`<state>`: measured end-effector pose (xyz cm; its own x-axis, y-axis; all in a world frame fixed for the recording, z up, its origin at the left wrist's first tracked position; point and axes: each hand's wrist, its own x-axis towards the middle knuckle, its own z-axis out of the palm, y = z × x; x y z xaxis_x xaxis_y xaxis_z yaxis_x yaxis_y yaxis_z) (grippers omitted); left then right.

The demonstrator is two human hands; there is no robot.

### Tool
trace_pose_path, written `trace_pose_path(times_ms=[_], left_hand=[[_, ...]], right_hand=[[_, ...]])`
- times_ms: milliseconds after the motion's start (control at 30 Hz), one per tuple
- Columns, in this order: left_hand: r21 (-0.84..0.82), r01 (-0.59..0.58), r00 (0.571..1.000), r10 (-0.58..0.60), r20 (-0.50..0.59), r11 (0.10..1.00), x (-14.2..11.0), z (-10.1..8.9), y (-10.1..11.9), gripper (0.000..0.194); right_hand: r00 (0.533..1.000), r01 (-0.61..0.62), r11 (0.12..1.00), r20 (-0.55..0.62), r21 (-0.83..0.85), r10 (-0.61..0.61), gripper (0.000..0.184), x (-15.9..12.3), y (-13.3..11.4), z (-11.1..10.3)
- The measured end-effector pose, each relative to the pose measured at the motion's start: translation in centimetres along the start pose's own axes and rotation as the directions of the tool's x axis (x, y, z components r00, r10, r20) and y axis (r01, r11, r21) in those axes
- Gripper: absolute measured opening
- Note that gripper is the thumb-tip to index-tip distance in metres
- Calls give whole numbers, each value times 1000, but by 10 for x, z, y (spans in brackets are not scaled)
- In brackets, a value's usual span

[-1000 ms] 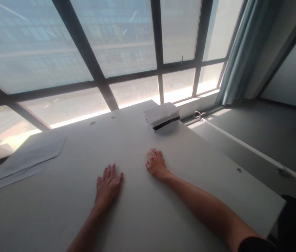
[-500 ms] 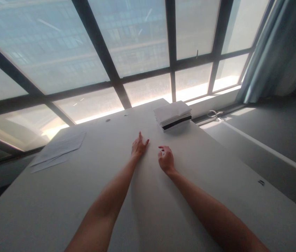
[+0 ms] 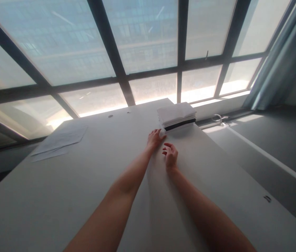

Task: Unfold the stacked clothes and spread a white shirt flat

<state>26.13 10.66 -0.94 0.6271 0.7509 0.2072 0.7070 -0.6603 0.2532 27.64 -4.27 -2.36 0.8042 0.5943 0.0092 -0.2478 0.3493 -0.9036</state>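
A stack of white paper (image 3: 176, 113) with a black layer near its bottom lies at the far right of the white table (image 3: 105, 150). My left hand (image 3: 155, 139) is at the near left corner of the stack, fingers apart and pointing away from me. Whether its fingertips touch the stack I cannot tell. Just nearer and to the right is my right hand (image 3: 171, 155), its fingers loosely bent and apart, holding nothing.
Some loose white sheets (image 3: 61, 140) lie at the table's left edge. A small dark object (image 3: 267, 198) rests near the right edge. Large windows (image 3: 148, 35) stand behind the table, with a curtain (image 3: 271, 77) at the right. A white cable (image 3: 220, 119) is beyond the right edge.
My left hand has moved right, up to the paper stack. My right hand has shifted slightly right and stays bent. The whole view has turned a little.
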Motion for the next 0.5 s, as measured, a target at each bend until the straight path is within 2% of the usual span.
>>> trace_pose_path(times_ms=[100,200,333,500], left_hand=[[5,43,999,-43,19,999,10,1,18,44],[6,96,995,-96,11,995,17,3,29,41],[-19,106,994,-106,22,994,24,7,31,43],[-35,143,989,-141,52,989,31,10,31,37]], right_hand=[[1000,-17,1000,-3,15,17,30,1,1,-2],[1000,-18,1000,1,2,18,29,1,3,-4],[1000,-12,1000,-9,0,12,31,2,4,-5],[999,-35,999,-13,15,35,39,2,1,-6]])
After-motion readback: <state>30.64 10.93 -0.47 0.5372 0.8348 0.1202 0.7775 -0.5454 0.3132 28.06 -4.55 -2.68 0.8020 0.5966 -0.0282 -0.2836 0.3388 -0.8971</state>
